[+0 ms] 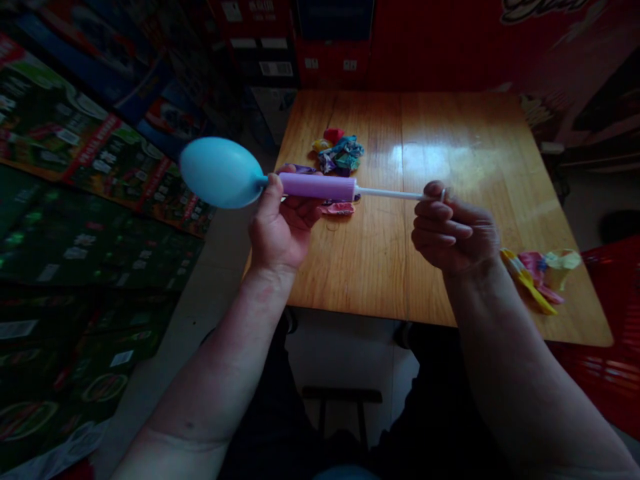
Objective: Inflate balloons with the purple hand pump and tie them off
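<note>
A blue balloon [221,172], swollen to an egg shape, was held in the air just past the left edge of the table, its neck fitted to the end of a purple hand pump [317,186]. The pump lay nearly level above the left half of the tabletop, and from its right end a white rod [393,193] stood well drawn out.

The left hand [283,233] grasped the pump from below: the thumb pressed where the balloon's neck met the barrel, and the fingers curled beneath and behind it. The right hand [453,230] was clenched around the far end of the rod, its fingers folded, so that most of the handle was hidden.

Under all this spread a wooden table [370,267] with a glossy patch of light. Behind the pump lay a crumpled heap of coloured pieces [343,153], probably limp balloons, though the dim light made that hard to settle; a pink piece [337,209] showed just below the barrel. By the right forearm, near the table's corner, lay a yellow strip [530,283] beside pink and pale ones.

Farther out, a red basket [623,313] stood at the right, and green printed cartons [75,247] were stacked at the left.
</note>
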`<state>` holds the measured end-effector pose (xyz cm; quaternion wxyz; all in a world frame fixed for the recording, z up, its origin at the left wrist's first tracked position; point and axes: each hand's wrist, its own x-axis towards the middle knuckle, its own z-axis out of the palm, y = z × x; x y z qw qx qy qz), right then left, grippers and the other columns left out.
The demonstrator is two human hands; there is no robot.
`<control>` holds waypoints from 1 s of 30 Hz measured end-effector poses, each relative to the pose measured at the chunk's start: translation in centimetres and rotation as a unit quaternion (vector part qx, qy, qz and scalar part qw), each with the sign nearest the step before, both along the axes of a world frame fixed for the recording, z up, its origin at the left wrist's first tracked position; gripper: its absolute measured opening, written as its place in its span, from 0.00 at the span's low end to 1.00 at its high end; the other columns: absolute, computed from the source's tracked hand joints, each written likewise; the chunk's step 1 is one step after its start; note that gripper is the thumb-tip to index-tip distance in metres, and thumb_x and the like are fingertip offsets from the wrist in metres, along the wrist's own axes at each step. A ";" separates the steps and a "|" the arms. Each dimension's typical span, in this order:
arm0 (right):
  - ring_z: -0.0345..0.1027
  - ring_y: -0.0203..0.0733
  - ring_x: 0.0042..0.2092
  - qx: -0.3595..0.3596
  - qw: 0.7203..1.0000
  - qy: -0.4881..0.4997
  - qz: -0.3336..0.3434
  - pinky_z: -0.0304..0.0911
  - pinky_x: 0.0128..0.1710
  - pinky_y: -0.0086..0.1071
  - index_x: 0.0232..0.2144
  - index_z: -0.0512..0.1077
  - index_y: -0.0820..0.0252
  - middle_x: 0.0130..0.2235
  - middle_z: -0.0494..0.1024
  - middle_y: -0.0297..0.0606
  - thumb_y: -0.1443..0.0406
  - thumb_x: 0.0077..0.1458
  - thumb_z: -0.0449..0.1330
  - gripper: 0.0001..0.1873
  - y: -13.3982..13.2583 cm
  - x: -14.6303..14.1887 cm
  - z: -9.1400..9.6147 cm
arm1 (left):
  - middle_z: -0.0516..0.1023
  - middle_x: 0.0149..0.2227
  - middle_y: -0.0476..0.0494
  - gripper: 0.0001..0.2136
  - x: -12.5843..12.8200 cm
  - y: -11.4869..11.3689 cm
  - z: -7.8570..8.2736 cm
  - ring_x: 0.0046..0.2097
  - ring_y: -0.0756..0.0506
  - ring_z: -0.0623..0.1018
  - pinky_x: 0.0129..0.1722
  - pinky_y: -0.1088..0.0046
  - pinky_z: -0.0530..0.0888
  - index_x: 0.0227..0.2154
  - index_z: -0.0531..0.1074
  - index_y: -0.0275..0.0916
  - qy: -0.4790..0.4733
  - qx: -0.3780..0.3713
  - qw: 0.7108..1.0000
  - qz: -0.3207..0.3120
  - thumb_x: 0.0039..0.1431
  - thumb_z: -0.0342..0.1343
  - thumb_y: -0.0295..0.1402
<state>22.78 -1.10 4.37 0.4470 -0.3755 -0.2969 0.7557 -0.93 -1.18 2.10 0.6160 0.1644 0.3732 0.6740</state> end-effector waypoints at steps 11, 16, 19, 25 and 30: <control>0.39 0.26 0.20 -0.052 0.995 0.084 -0.004 0.52 0.20 0.20 0.39 0.71 0.54 0.29 0.70 0.25 0.63 0.73 0.51 0.11 -0.4 -2.8 -1.8 | 0.86 0.52 0.40 0.24 2.2 -0.9 -0.9 0.48 0.39 0.87 0.39 0.70 0.83 0.62 0.73 0.47 -0.026 -0.031 0.994 -0.105 0.69 0.58 0.52; 0.33 0.26 0.20 -0.031 0.996 0.082 0.008 0.48 0.19 0.18 0.40 0.72 0.53 0.29 0.70 0.23 0.63 0.74 0.48 0.13 -0.1 -2.3 -2.1 | 0.86 0.48 0.39 0.24 2.0 -0.9 -1.0 0.49 0.38 0.87 0.39 0.69 0.83 0.62 0.73 0.46 -0.030 -0.022 0.993 -0.112 0.69 0.59 0.51; 0.31 0.25 0.20 -0.023 0.994 0.110 0.017 0.47 0.19 0.17 0.40 0.71 0.53 0.28 0.69 0.22 0.63 0.73 0.50 0.11 -0.3 -2.5 -2.7 | 0.87 0.48 0.39 0.23 2.1 -0.7 -1.4 0.47 0.38 0.87 0.37 0.71 0.83 0.61 0.74 0.45 -0.023 -0.020 0.994 -0.102 0.70 0.58 0.51; 0.30 0.23 0.20 0.022 0.985 0.153 0.070 0.49 0.19 0.16 0.41 0.71 0.54 0.27 0.68 0.21 0.63 0.70 0.58 0.03 0.0 -2.1 -2.5 | 0.87 0.48 0.38 0.24 1.8 -0.2 -1.8 0.47 0.39 0.87 0.34 0.73 0.81 0.62 0.73 0.43 -0.027 -0.040 0.995 -0.092 0.69 0.59 0.50; 0.28 0.25 0.20 0.015 1.000 0.022 0.009 0.43 0.18 0.19 0.37 0.70 0.55 0.25 0.64 0.22 0.61 0.74 0.50 0.13 0.1 -0.5 -0.3 | 0.88 0.43 0.41 0.25 0.3 0.4 -0.7 0.43 0.40 0.88 0.36 0.71 0.83 0.63 0.72 0.45 -0.022 -0.013 0.999 -0.041 0.69 0.59 0.50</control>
